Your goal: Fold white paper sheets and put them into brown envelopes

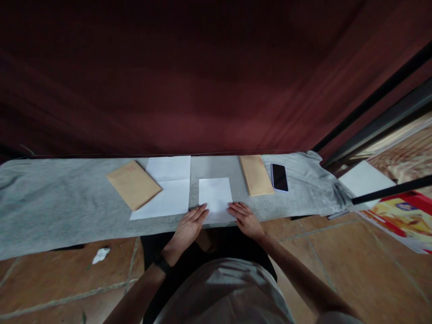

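A white sheet of paper (215, 193) lies on the grey cloth in front of me, narrower at the top than a full sheet. My left hand (189, 226) rests flat at its lower left edge, fingers stretched out. On the lower right edge lies my right hand (247, 221), its fingers also extended over the paper. To the left, a larger creased white sheet (172, 193) is partly covered by a brown envelope (133, 184). Another brown envelope (257, 175) lies to the right of the paper, beside a dark-screened phone (280, 177).
The grey cloth (67, 198) covers a long narrow table against a dark red curtain (202, 81). At the right stand a red and yellow box (405, 216) and dark bars. White crumpled scrap (101, 255) lies on the tiled floor.
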Motion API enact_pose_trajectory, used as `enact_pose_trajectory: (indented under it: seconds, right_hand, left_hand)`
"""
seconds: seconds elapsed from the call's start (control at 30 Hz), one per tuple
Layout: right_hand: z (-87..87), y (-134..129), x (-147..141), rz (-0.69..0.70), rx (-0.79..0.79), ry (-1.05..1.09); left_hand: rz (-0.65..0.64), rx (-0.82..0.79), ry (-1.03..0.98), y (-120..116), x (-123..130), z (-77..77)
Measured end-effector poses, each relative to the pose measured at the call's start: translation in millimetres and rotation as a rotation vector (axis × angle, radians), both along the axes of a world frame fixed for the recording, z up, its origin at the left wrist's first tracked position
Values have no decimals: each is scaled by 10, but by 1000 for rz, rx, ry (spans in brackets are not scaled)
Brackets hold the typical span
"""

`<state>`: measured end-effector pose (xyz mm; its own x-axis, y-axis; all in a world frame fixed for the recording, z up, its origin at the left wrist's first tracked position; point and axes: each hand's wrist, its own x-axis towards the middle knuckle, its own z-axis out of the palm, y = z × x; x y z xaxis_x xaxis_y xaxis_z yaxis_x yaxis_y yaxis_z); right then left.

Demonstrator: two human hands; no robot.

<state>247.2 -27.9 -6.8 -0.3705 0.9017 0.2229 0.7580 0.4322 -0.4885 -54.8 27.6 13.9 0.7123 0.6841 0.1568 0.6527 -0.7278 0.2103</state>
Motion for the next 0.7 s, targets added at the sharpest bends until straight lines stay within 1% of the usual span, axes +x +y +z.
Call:
enact_pose_trajectory:
  seconds: [0.07, 0.17, 0.27, 0.33, 0.43, 0.53, 0.6, 0.7]
  right_hand:
    - [60, 13, 26, 23, -37, 0]
    - [165, 102, 95, 56, -97, 70]
    - [249, 274, 96, 54, -117, 96]
    - [264, 417, 23, 73, -102, 36]
    - [218, 631, -143, 129, -66, -126]
    - [134, 817, -259, 134, -25, -264]
    - [82, 931, -281, 127, 2, -301]
    - [23, 1112, -266, 109, 37, -295]
  left_hand:
    - [5, 10, 19, 0, 34, -12]
    - [-27, 14, -1, 24, 63, -56]
    - [-50, 24, -13, 60, 88, -98]
    - [-51, 30, -4, 80, 118, -107]
    - [-52, 35, 12, 100, 161, -100]
    - [-68, 40, 24, 109, 173, -96]
    - [-72, 43, 21, 107, 167, -102]
    - [-59, 38, -1, 97, 158, -124]
